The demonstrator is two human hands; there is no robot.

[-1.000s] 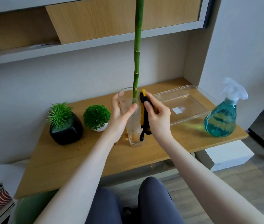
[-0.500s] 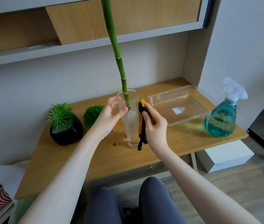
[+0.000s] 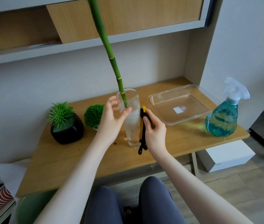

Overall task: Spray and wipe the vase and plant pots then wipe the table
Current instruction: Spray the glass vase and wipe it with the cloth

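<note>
At your twelve o'clock a wood-fronted cabinet [image 3: 124, 16] hangs on the pale wall [image 3: 47, 84]. Grey plank floor [image 3: 241, 183] lies at four o'clock.

There is a single view, worn on the person's head, looking forward and steeply down across the wooden table [image 3: 83, 160] toward the wall [image 3: 31, 84] behind it. It sits close: both forearms run up from the bottom edge, and the left hand [image 3: 112, 122] and right hand [image 3: 154, 131] meet near the centre. Beyond the fingers [image 3: 112, 101] the shelf [image 3: 79, 47] fills the top; below them the person's knees [image 3: 131, 201] and the floor [image 3: 247, 191] show. The wide lens bends the edges.
</note>
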